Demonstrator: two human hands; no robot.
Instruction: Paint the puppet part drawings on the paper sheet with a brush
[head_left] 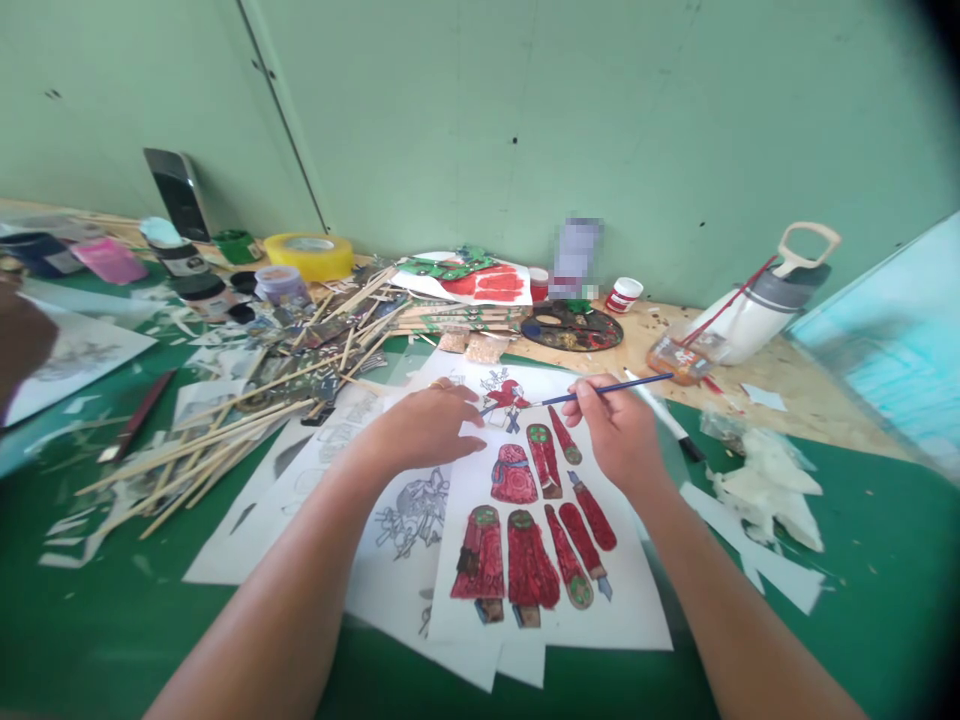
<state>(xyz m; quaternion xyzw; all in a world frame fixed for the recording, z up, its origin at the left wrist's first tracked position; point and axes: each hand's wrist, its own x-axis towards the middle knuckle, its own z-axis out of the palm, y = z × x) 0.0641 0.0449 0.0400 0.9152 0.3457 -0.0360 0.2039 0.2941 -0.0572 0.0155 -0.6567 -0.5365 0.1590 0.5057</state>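
My right hand [611, 425] pinches a thin blue paintbrush [626, 384], its tip pointing left at a small red-painted figure [510, 395] near the top of a white sheet [630, 600]. Resting on the paper to the left of that figure is my left hand [431, 425], its fingers stretched out and apart. Below the hands the sheet carries several painted puppet-like parts [534, 555], mostly dark red with green and brown patches. Other sheets with grey line drawings [412, 510] lie partly beneath it.
Thin wooden sticks [217, 440] and paper scraps cover the left side. Paint jars [180, 260], yellow tape [307, 255] and a paint palette [574, 328] stand along the back. At right are a black-capped white marker [667, 420], an orange-brown water cup [679, 358], crumpled tissue [772, 490] and another person's arm at far left [22, 340].
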